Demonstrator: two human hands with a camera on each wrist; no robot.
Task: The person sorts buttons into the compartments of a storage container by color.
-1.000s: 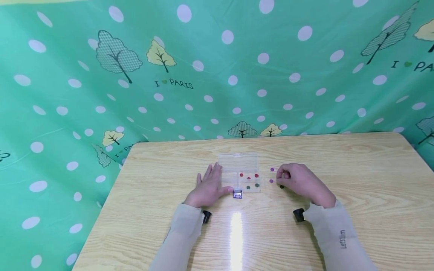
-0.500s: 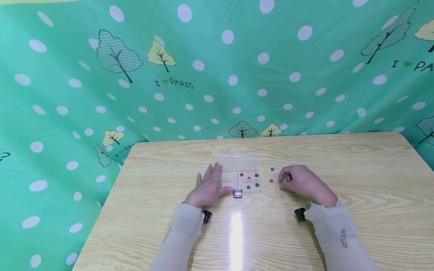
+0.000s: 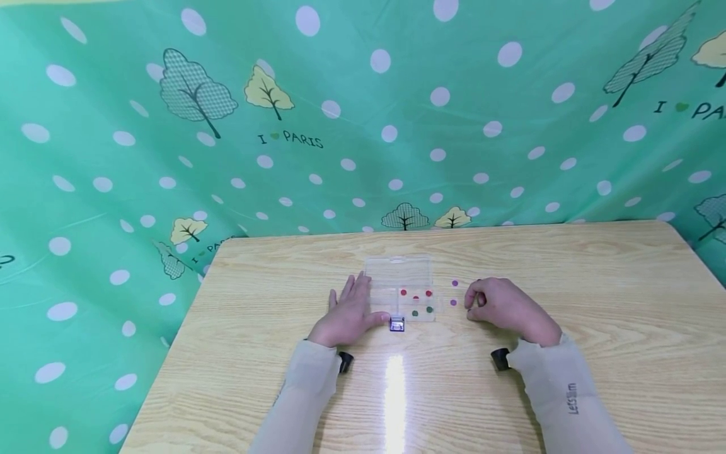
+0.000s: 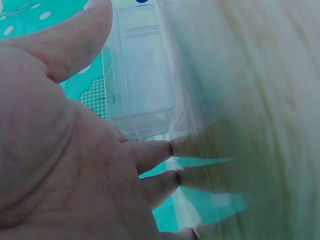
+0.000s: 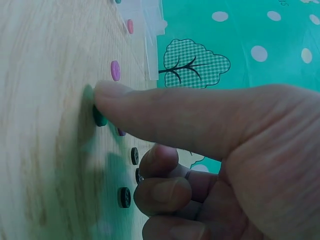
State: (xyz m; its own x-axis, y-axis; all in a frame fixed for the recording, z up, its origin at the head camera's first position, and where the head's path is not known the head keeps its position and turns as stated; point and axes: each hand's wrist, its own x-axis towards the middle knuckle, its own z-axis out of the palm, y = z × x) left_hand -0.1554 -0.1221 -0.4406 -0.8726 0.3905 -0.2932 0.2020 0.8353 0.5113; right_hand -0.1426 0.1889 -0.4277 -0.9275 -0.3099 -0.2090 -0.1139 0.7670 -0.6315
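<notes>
My left hand [image 3: 346,318] rests spread beside a clear plastic box [image 3: 382,301], fingers along its left side and thumb at its front edge. The box's lid [image 3: 399,272] lies folded back. Inside the right compartment are red buttons [image 3: 428,293] and green buttons [image 3: 414,313]. My right hand [image 3: 501,306] is low over the table, right of the box. In the right wrist view, its straight thumb touches a green button [image 5: 100,116], while the other fingers curl loosely, apart from the thumb. Two purple buttons [image 3: 455,283] lie between box and right hand.
Several black buttons [image 5: 125,197] lie under my right hand, hidden from the head view. A small blue-edged piece [image 3: 397,324] sits at the box's front, by my left thumb. Behind the wooden table [image 3: 283,265] hangs a green dotted cloth [image 3: 340,113].
My right hand has shifted slightly rightward and down. A dark button visible by its thumb one second ago is now hidden in the head view. My left hand has stayed put.
</notes>
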